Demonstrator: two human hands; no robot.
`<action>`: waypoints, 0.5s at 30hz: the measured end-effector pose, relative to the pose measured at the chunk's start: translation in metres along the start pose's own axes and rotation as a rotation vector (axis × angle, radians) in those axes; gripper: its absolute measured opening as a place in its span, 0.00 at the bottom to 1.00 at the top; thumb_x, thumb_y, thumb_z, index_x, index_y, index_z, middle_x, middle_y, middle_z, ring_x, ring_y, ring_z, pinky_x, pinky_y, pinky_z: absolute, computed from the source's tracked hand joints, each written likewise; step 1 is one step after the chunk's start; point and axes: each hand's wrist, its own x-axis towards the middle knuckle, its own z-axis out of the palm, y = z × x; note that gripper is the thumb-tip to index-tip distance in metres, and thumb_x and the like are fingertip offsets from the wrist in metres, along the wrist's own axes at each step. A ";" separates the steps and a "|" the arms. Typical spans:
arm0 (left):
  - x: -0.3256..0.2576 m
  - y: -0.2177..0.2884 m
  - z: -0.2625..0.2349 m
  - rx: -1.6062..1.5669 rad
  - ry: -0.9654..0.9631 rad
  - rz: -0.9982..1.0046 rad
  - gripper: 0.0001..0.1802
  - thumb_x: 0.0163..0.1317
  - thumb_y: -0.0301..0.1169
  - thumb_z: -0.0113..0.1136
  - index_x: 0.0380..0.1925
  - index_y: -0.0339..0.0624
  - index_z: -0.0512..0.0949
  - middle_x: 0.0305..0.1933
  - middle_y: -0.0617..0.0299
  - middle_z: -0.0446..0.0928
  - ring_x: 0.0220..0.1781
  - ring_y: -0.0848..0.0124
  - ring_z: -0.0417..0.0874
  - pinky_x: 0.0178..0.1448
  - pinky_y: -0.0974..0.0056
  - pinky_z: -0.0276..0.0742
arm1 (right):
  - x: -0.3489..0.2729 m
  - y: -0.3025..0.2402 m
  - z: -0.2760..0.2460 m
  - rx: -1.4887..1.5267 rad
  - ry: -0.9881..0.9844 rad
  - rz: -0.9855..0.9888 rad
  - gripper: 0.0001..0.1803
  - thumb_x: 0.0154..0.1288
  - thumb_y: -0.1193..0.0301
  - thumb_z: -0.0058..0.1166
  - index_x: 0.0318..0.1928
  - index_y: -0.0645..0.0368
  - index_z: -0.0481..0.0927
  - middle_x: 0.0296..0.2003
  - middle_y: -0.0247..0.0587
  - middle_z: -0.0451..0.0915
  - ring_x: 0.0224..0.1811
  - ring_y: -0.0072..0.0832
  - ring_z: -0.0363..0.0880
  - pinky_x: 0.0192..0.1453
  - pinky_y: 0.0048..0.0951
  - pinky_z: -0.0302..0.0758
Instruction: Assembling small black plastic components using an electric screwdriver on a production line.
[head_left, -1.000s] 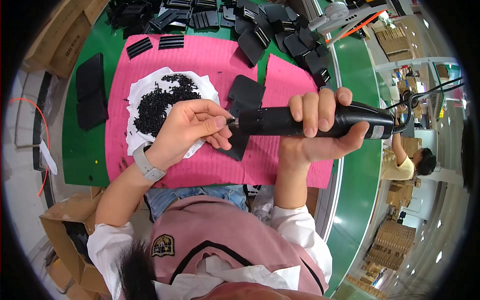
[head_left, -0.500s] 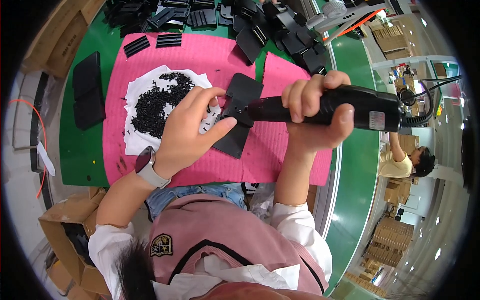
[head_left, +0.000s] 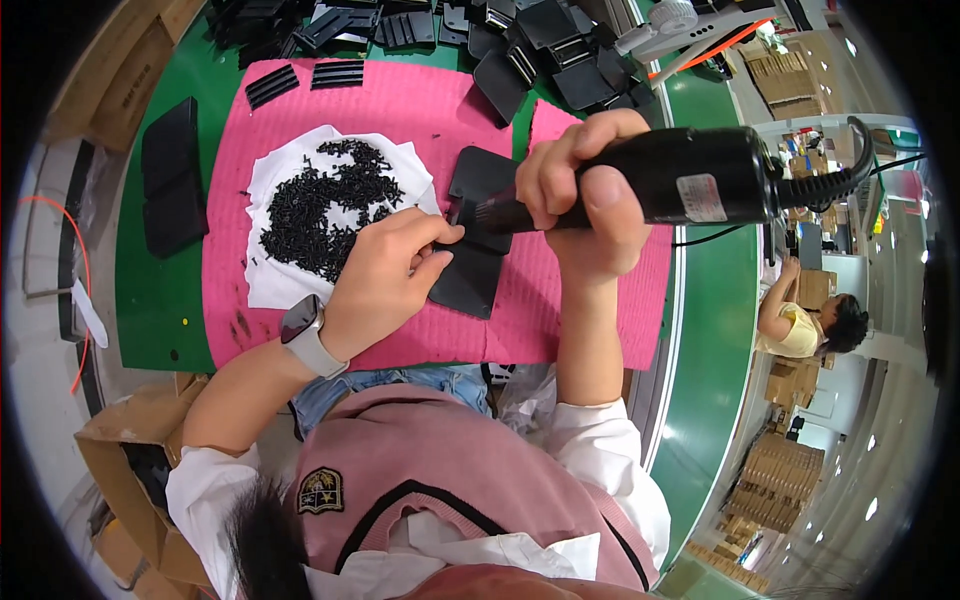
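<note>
Bench [head_left: 140, 320], green-topped, running beneath all the parts listed here. Heap of black parts [head_left: 575, 75], plates and brackets overlapping, beyond the pink sheet [head_left: 560, 295], which covers the middle of the bench. White cloth [head_left: 402, 165], creased, spread on the left half of the sheet. Corded driver [head_left: 680, 175], black, aimed leftward, with its cable leaving the right end; its nose lies over the black plate [head_left: 470, 285], though contact cannot be judged. The plate rests on the sheet, to the right of the cloth. Right hand [head_left: 590, 190]: fingers wrapped firmly around the driver's body. Left hand [head_left: 390, 265]: thumb and forefinger drawn close at the plate's left edge, beside the driver's nose; whether they pinch anything cannot be told. Two ribbed black blocks [head_left: 337, 75], side by side at the sheet's far left corner. Small black screws [head_left: 300, 215], loosely piled on the cloth.
</note>
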 end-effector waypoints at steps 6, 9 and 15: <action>-0.001 -0.006 0.001 -0.011 0.060 0.038 0.09 0.53 0.17 0.58 0.37 0.32 0.78 0.33 0.53 0.77 0.28 0.63 0.79 0.32 0.66 0.74 | 0.002 0.003 0.003 -0.009 -0.012 0.084 0.15 0.52 0.74 0.62 0.37 0.64 0.69 0.20 0.38 0.74 0.17 0.19 0.70 0.21 0.20 0.69; 0.002 -0.002 -0.002 0.058 -0.015 -0.010 0.10 0.55 0.15 0.57 0.38 0.30 0.78 0.36 0.56 0.77 0.34 0.70 0.81 0.35 0.71 0.77 | 0.004 0.005 -0.001 -0.046 0.003 0.098 0.15 0.49 0.75 0.63 0.35 0.64 0.72 0.22 0.36 0.74 0.18 0.18 0.71 0.22 0.19 0.69; 0.002 -0.001 0.001 0.054 0.044 0.039 0.08 0.53 0.18 0.58 0.35 0.32 0.78 0.32 0.52 0.77 0.27 0.61 0.78 0.33 0.64 0.74 | 0.005 0.007 0.001 -0.066 0.023 0.089 0.13 0.48 0.75 0.63 0.33 0.65 0.74 0.24 0.35 0.75 0.20 0.17 0.72 0.23 0.18 0.69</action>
